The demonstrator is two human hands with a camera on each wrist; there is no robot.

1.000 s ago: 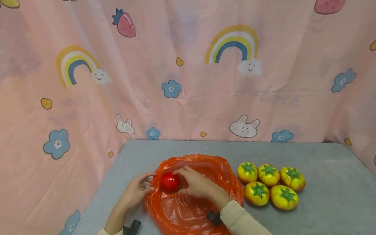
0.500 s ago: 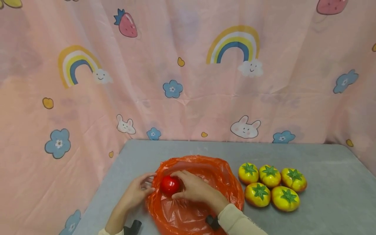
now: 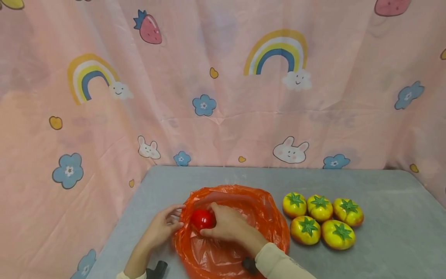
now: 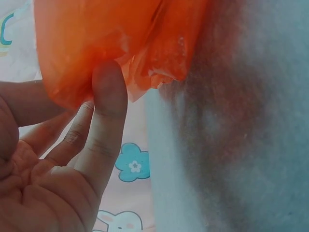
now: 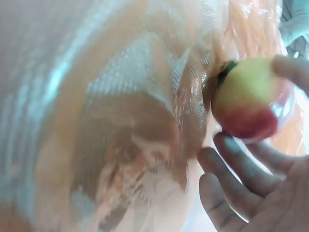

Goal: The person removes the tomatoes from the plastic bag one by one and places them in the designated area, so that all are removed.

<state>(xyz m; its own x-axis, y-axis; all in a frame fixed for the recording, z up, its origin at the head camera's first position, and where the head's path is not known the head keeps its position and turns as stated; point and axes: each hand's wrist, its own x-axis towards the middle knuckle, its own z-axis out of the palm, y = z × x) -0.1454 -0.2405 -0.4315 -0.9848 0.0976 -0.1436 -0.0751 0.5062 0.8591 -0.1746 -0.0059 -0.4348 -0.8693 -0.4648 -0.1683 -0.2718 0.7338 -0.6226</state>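
Observation:
An orange plastic bag (image 3: 223, 248) lies with its mouth spread wide. Its left rim is pinched between the thumb and fingers of my left hand (image 3: 162, 228); in the left wrist view the thin plastic (image 4: 116, 34) hangs between them. Inside the bag's left part, my right hand (image 3: 228, 224) holds a glossy round toy fruit (image 3: 202, 219), thumb and fingers on either side. Only red shows from the head view. From the right wrist, the toy fruit (image 5: 253, 99) is yellow above and red below, with a dark green bit at one end.
Several yellow toy fruits with green star-shaped leaf tops (image 3: 320, 208) sit grouped right of the bag on the grey table (image 3: 393, 232). A pink printed curtain (image 3: 223, 128) hangs behind and at the left. A black wrist device (image 3: 158, 269) shows by the left sleeve.
My right hand has moved slightly left and toward me, its thumb now farther round the toy fruit. The left hand stays at the bag's rim, and the yellow fruits have not moved.

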